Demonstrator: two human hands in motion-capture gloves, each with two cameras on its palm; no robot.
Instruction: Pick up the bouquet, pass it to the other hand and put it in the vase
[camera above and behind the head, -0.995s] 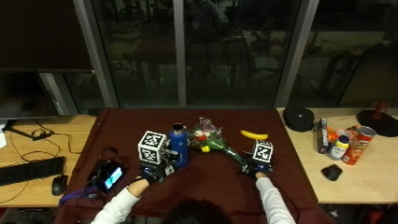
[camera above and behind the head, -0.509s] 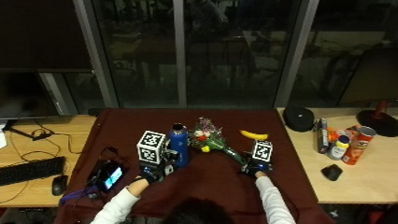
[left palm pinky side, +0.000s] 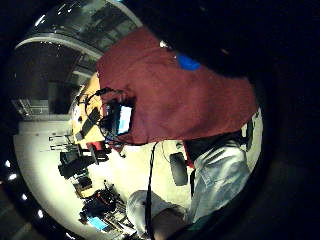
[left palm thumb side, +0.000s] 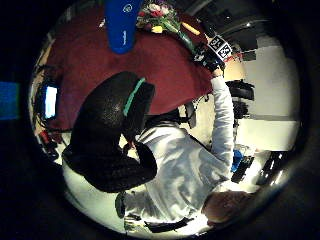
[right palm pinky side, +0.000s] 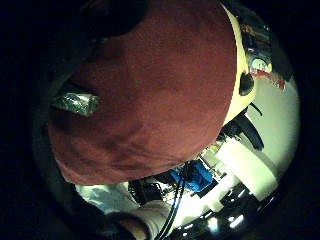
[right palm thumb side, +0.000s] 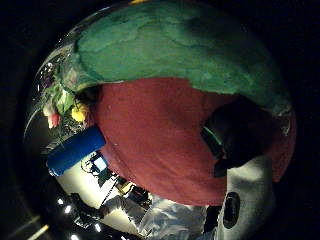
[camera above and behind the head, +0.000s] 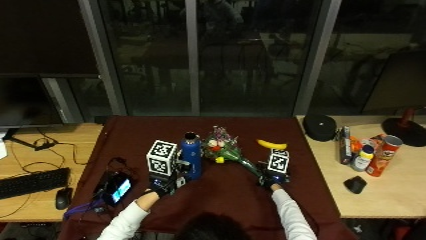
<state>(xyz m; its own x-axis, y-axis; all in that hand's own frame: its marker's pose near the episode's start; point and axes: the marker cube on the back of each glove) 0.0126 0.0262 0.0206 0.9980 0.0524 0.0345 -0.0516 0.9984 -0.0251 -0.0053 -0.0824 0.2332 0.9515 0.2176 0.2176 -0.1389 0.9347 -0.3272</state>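
In the outside view a bouquet (camera above and behind the head: 223, 147) of pink, white and yellow flowers lies on the dark red cloth (camera above and behind the head: 219, 197), its green-wrapped stem pointing toward me. My right hand (camera above and behind the head: 269, 179) grips the stem end; the green wrap (right palm thumb side: 175, 45) fills the right thumb side palm view, and its tip (right palm pinky side: 75, 102) shows in the little finger side view. A blue vase (camera above and behind the head: 192, 157) stands upright just left of the flowers. My left hand (camera above and behind the head: 162, 186) rests on the cloth by the vase's base, fingers loosely curled and holding nothing. The vase (left palm thumb side: 121, 25) stands apart from that palm.
A banana (camera above and behind the head: 271, 145) lies behind my right hand. A lit phone with cables (camera above and behind the head: 114, 187) sits at the cloth's left edge. A keyboard (camera above and behind the head: 33, 182) and mouse (camera above and behind the head: 61, 197) are on the left desk. Cans and bottles (camera above and behind the head: 373, 155) stand at the right.
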